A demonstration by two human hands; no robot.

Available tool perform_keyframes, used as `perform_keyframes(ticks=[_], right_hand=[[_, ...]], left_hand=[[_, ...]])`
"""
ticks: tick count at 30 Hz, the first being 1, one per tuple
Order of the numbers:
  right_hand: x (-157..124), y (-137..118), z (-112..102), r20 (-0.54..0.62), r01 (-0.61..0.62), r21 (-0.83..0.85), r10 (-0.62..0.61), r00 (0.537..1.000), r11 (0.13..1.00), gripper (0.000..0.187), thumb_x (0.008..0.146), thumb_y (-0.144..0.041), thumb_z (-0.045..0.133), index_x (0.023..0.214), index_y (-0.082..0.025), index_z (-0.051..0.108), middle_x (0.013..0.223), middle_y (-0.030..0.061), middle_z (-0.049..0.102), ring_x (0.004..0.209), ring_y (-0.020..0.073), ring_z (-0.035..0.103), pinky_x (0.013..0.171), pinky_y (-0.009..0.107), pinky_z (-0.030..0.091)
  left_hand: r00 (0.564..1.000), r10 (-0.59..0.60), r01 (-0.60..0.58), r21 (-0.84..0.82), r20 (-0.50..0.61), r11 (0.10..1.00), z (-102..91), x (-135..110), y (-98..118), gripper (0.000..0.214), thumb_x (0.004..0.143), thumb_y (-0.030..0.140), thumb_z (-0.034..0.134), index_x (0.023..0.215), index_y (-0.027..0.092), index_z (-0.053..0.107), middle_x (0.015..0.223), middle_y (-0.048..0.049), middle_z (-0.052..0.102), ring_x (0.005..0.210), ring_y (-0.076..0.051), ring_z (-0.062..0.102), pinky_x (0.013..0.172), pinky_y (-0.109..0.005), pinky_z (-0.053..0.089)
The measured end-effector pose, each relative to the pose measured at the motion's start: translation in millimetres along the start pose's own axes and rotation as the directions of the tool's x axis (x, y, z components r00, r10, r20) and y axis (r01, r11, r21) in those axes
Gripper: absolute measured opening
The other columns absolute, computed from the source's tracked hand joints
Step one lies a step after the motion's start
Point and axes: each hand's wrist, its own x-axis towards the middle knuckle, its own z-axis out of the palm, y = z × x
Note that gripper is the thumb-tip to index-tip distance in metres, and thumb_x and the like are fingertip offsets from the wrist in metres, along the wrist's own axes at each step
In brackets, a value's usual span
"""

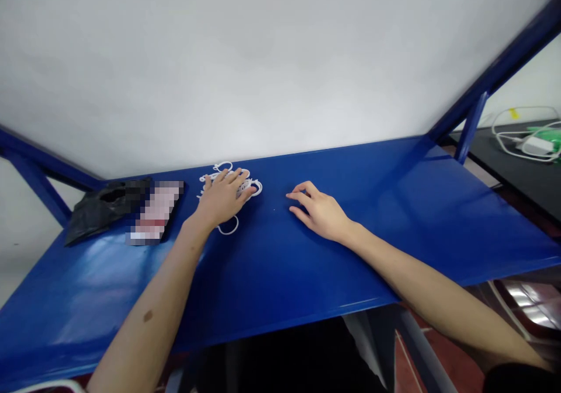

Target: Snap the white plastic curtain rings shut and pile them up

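Note:
My left hand [222, 199] lies with fingers spread over a heap of thin white rings or loops [256, 187] on the blue table [280, 276]. Parts of the heap stick out past my fingertips and thumb, and the rest is hidden beneath the hand. One loose white ring [228, 229] rests just below my left wrist side of the heap. To the right, apart from the heap, my right hand [322, 211] hovers at or on the tabletop, fingers apart and slightly curled, with nothing in it.
A black plastic bag [99, 209] and a phone-like slab with a pixelated screen [156, 212] lie at the left. Blue metal struts [471, 127] rise at both ends before a white wall [280, 66]. A black surface at right carries a white cable [504, 139].

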Motion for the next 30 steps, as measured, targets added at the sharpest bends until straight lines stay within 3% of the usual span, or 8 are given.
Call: perform_keyframes(ticks=[5,12,19,25,28,30], right_hand=[[0,0,1,0.007,-0.004,0.038,0.004,1.0,0.999,0.03,0.102,-0.032,0.051,0.128,-0.019,0.061,0.127,0.0111,0.058,0.096,0.0217,0.068,0.083,0.04,0.061],[0,-2,1,0.023,0.003,0.054,-0.005,1.0,0.999,0.028,0.102,-0.031,0.052,0.124,-0.018,0.063,0.124,0.0111,0.06,0.092,0.0209,0.068,0.084,0.041,0.059],[2,-2,0,0.034,0.001,0.07,-0.004,0.999,0.998,0.027,0.101,-0.03,0.054,0.123,-0.018,0.063,0.123,0.0114,0.06,0.096,0.0224,0.068,0.085,0.042,0.059],[2,-1,2,0.032,0.006,0.087,-0.009,0.999,0.996,0.027,0.1,-0.029,0.055,0.123,-0.019,0.064,0.122,0.0113,0.06,0.1,0.023,0.067,0.087,0.043,0.058],[2,0,2,0.03,0.016,0.095,-0.019,0.999,0.995,0.027,0.1,-0.029,0.055,0.123,-0.018,0.064,0.12,0.0116,0.061,0.1,0.0231,0.066,0.088,0.042,0.058],[2,1,2,0.031,0.024,0.099,-0.027,0.999,0.995,0.027,0.1,-0.028,0.055,0.122,-0.016,0.064,0.119,0.012,0.061,0.1,0.0231,0.066,0.087,0.041,0.057]], left_hand=[[0.994,0.0,-0.01,0.084,0.114,0.996,0.2,8,0,0.073,0.097,0.068,0.024,0.158,0.029,0.031,0.166,-0.0015,0.027,0.154,-0.038,0.017,0.119,-0.072,0.012],[0.982,0.016,-0.036,0.103,0.187,0.994,-1.5,-13,16,0.085,0.093,0.076,0.022,0.162,0.027,0.013,0.17,-0.0042,0.007,0.155,-0.041,0.003,0.119,-0.072,0.007],[0.987,0.158,-0.159,0.05,0.02,0.986,11.5,-27,30,0.083,0.096,0.068,0.034,0.162,0.022,0.013,0.169,-0.0106,0.013,0.156,-0.035,0.005,0.124,-0.062,0.003],[0.967,0.255,-0.255,-0.116,-0.01,0.96,15.4,-19,33,0.08,0.099,0.065,0.031,0.161,0.02,0.013,0.169,-0.0116,0.011,0.157,-0.03,0.006,0.126,-0.056,0.007],[0.969,0.229,-0.242,-0.15,-0.099,0.959,10.5,-3,23,0.075,0.1,0.064,0.021,0.16,0.019,0.021,0.167,-0.0116,0.021,0.156,-0.028,0.015,0.126,-0.053,0.012],[0.98,0.13,-0.151,-0.129,-0.153,0.98,7.4,12,9,0.077,0.1,0.064,0.015,0.157,0.015,0.031,0.163,-0.0153,0.032,0.154,-0.029,0.022,0.126,-0.052,0.016]])
